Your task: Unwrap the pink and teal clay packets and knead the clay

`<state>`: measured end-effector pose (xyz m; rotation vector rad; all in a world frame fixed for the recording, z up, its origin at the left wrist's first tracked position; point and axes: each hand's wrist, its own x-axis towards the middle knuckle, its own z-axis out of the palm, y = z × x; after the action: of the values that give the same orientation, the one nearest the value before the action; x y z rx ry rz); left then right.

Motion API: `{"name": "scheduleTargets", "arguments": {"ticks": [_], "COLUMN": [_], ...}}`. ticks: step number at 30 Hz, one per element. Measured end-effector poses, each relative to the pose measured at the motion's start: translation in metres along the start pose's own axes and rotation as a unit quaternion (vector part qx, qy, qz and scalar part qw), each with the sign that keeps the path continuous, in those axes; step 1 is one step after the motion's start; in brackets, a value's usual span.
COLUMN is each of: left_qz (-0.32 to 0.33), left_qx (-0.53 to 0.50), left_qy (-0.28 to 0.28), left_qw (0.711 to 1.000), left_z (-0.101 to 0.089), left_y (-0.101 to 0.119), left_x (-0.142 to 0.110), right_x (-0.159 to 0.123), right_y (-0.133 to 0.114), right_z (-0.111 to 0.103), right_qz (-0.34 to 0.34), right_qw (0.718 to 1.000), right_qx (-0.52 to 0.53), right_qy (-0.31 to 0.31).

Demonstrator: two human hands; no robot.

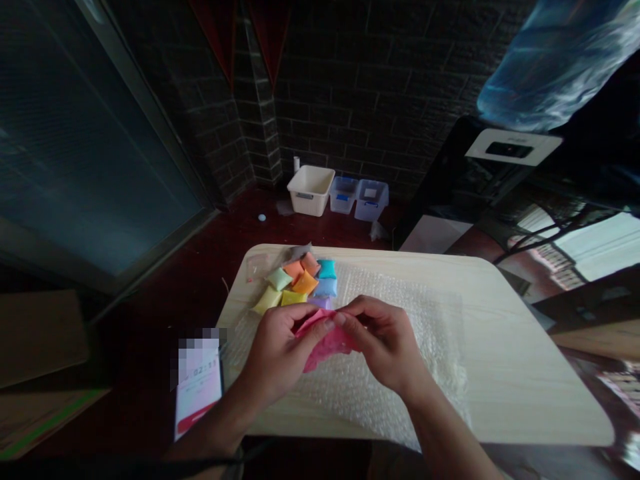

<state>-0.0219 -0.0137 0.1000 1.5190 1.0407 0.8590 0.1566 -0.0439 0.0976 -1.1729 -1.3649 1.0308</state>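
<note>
Between my two hands is a soft pink piece (325, 343), thin and ragged along its lower edge; whether it is modelling clay or a packet of it I cannot tell. My left hand (283, 343) pinches its left side, thumb on top. The other side is pinched by my right hand (383, 340), and the two thumb tips nearly meet. Just beyond lie several small pillow-shaped packets in different colours, among them an orange packet (305, 283), a yellow packet (293, 298), a teal packet (327, 269) and a purple packet (320, 303), partly hidden by my hands.
Bubble wrap (400, 373) covers the middle of the wooden-topped table (520, 373). A lit phone (199, 387) stands at the left edge. Beyond, on the floor, sit a white bin (311, 193) and two clear bins (371, 200). A water dispenser (510, 150) rises at the right.
</note>
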Motion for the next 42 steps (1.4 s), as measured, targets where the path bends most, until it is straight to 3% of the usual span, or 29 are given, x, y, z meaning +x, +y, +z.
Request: {"name": "scheduleTargets", "arguments": {"ticks": [4,8,15,23,28,35,42], "left_qz": [-0.008,-0.008,0.007,-0.005,-0.009,-0.017,-0.004], "left_qx": [-0.017,-0.036,-0.022,-0.003,-0.011,-0.022,-0.012], "left_qy": [-0.011,0.014,0.028,0.056,0.040,0.044,0.028], "left_qw": [1.000,0.999,0.999,0.998,0.999,0.999,1.000], "left_z": [0.002,0.000,-0.002,-0.005,-0.005,-0.005,-0.002], "left_y": [-0.001,-0.001,-0.001,-0.003,-0.002,-0.003,0.001], "left_x": [0.000,0.002,0.003,0.003,0.002,0.002,0.002], "right_x": [-0.001,0.000,0.001,0.001,0.000,0.005,0.004], "right_y": [0.004,0.008,0.008,0.009,0.011,0.003,0.006], "right_z": [0.001,0.006,0.002,0.005,0.004,0.006,0.004], "right_qz": [0.011,0.044,0.026,0.047,0.038,0.071,0.054], "right_qw": [1.000,0.996,0.999,0.995,0.996,0.989,0.991], "right_qx": [0.025,0.082,0.020,0.081,0.048,0.123,0.091], "right_qy": [0.015,0.012,0.037,0.019,0.059,0.050,0.077]}}
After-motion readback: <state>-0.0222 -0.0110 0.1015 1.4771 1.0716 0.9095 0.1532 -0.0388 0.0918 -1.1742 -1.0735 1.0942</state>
